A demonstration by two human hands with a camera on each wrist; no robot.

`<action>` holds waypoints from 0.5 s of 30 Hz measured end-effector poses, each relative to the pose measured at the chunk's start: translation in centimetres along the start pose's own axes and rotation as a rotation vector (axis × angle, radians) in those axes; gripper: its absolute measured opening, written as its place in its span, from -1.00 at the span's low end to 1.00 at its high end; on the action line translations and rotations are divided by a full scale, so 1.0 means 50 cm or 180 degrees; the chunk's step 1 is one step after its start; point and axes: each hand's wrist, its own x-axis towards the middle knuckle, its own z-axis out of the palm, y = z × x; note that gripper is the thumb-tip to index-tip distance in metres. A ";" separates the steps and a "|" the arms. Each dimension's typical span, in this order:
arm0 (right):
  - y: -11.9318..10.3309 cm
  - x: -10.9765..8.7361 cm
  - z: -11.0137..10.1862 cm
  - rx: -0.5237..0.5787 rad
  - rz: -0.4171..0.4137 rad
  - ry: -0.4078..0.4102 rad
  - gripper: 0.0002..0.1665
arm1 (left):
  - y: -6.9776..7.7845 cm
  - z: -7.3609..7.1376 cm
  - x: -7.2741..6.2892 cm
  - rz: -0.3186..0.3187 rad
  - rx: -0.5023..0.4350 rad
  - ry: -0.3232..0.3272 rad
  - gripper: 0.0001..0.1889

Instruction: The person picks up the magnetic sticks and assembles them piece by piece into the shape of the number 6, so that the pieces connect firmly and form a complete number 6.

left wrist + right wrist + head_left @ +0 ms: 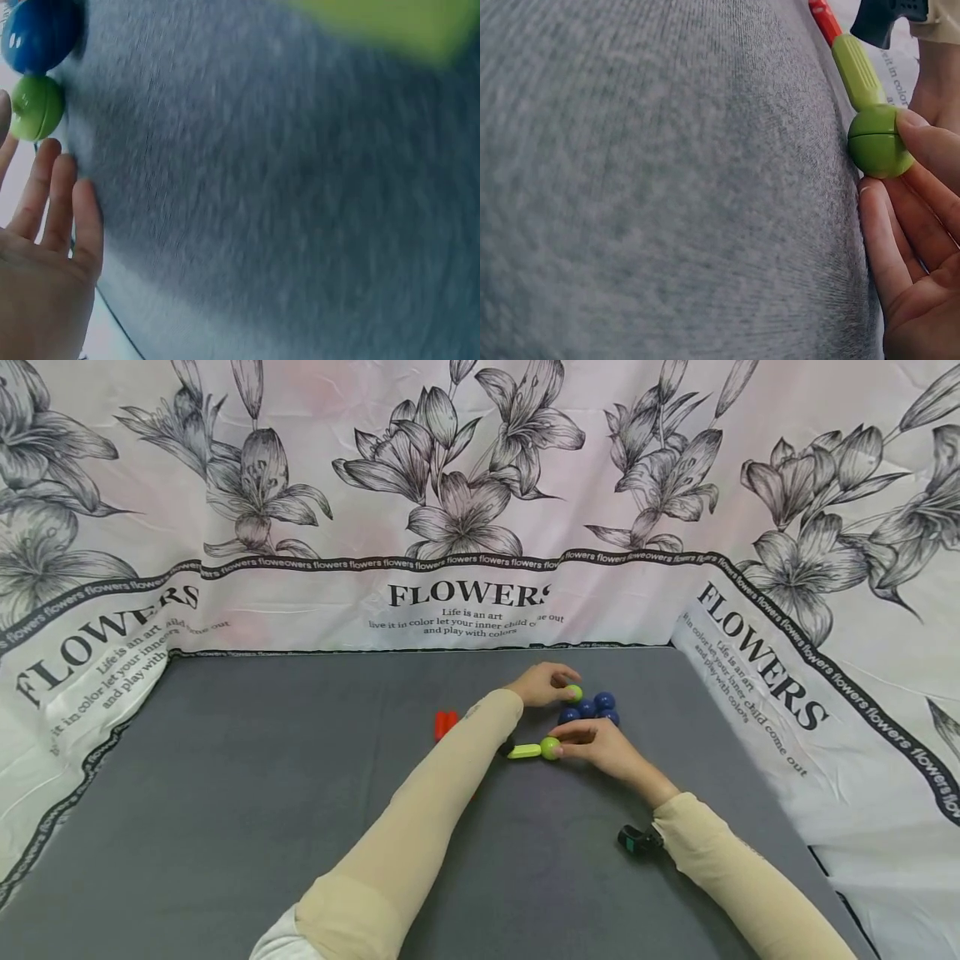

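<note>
Two pinches: left hand (542, 684) on far green ball (574, 693), one o'clock from near green ball (551, 748) in right hand (607, 750). Green rod (526, 751) abuts the latter at nine; light touch should preserve alignment.

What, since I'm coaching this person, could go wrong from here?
The left hand works right beside the blue balls and might set them rolling. The right hand, holding the near green ball at one end of the green stick, could let the ball slip or jog the stick askew.
</note>
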 end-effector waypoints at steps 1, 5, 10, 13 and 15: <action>0.001 0.000 0.000 -0.0009 -0.0021 -0.0012 -0.59 | 0.001 0.003 0.000 -0.0013 -0.0011 -0.0005 -0.59; 0.003 0.002 -0.001 0.0032 -0.0014 -0.0044 -0.60 | 0.003 0.011 0.001 -0.0043 0.0001 0.0032 -0.60; 0.005 0.002 -0.002 0.0074 0.0007 -0.0060 -0.60 | 0.003 0.014 0.002 -0.0049 -0.0003 0.0044 -0.62; 0.004 0.002 -0.003 0.0061 0.0031 -0.0059 -0.60 | 0.002 0.012 0.004 -0.0079 0.0021 0.0041 -0.62; 0.005 0.002 -0.002 0.0063 0.0038 -0.0055 -0.60 | -0.001 0.010 0.005 -0.0110 0.0034 0.0034 -0.63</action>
